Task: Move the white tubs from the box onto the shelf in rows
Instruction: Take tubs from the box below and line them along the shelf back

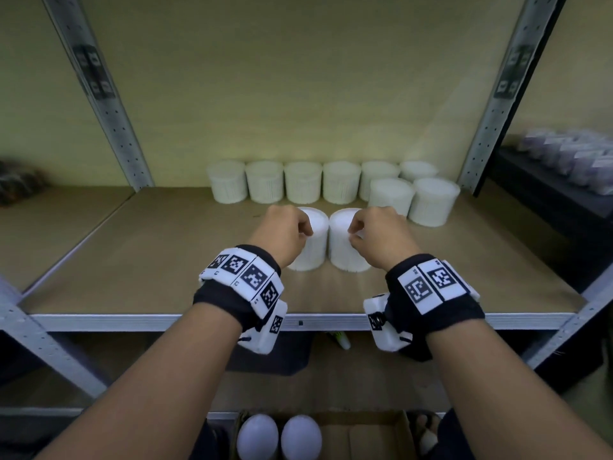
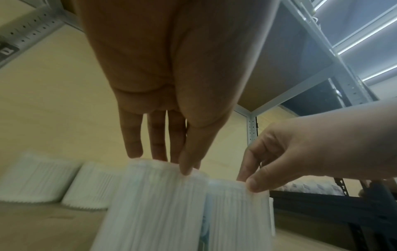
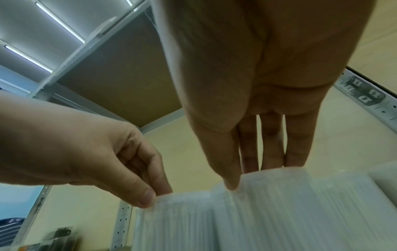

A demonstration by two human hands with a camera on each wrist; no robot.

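Two white ribbed tubs stand side by side mid-shelf, the left tub [image 1: 310, 252] and the right tub [image 1: 345, 255]. My left hand [image 1: 292, 227] pinches the left tub's top rim from above; in the left wrist view the left hand [image 2: 171, 163] has its thumb and fingertips on the left tub [image 2: 154, 203]. My right hand [image 1: 371, 232] grips the right tub's rim the same way, as the right hand [image 3: 247, 175] on the right tub [image 3: 300, 212] shows. Whether the tubs touch the shelf board [image 1: 166, 260] I cannot tell. Several tubs [image 1: 303, 182] line the back. The cardboard box [image 1: 365, 433] below holds two more tubs [image 1: 257, 433].
Two more tubs [image 1: 433, 202] form a second row at the right. Grey perforated uprights [image 1: 109, 104] frame the bay on both sides. A black shelf with purple packets [image 1: 570, 157] lies to the right, dark items [image 1: 20, 184] to the far left. A lower shelf [image 1: 331, 376] sits underneath.
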